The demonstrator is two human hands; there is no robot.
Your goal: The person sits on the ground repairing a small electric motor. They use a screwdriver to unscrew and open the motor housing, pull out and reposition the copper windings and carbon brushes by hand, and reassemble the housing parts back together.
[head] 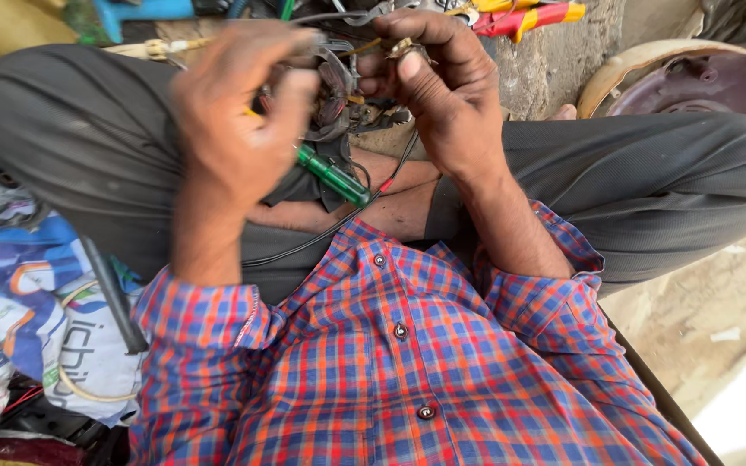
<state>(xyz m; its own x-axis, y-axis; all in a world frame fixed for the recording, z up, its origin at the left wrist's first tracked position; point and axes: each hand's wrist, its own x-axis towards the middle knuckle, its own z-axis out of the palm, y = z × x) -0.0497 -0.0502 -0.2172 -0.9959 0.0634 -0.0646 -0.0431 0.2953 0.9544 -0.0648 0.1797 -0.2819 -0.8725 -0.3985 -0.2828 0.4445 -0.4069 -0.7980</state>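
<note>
The left hand (235,121) is closed around a green-handled screwdriver (331,175), its handle sticking out below the fist above the person's lap. The right hand (442,86) pinches a small dark wiring assembly (338,95) between thumb and fingertips, just beside the left hand, with thin black wires (338,223) trailing down over the grey trousers (649,185) and checked shirt (407,362)

Sunlit rough concrete floor (692,319), with printed sacks (36,319) heaped alongside.
</note>
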